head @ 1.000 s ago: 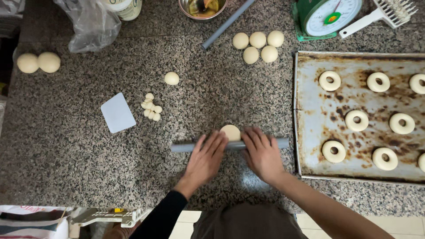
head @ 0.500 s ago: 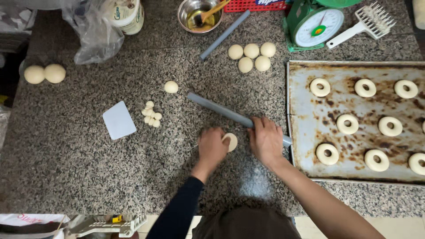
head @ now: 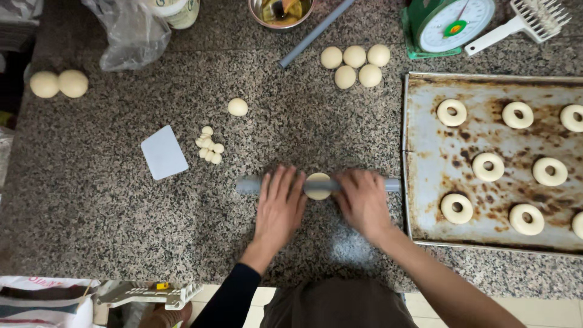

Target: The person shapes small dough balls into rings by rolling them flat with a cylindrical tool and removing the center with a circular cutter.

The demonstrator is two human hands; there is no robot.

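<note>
A grey rolling pin (head: pixel 388 184) lies across the granite counter (head: pixel 109 218) in front of me. Both palms press on it. My left hand (head: pixel 279 203) rests flat on its left part, fingers spread. My right hand (head: pixel 363 200) rests flat on its right part. Between the hands a small round disc of pale dough (head: pixel 317 185) sits under the pin. Neither hand grips anything.
A worn baking tray (head: pixel 425 176) with several ring-shaped dough pieces is at the right. Several dough balls (head: pixel 355 64), a lone ball (head: pixel 237 107), small dough bits (head: pixel 209 144), a white scraper (head: pixel 163 152), a second grey pipe (head: pixel 316 31), a green scale (head: pixel 449 23) and a metal bowl (head: pixel 281 12) lie farther back.
Half a second ago the pin was tilted and pushed away from the dough, with my left hand on the disc. Now the pin lies level across the disc with both palms on it.
</note>
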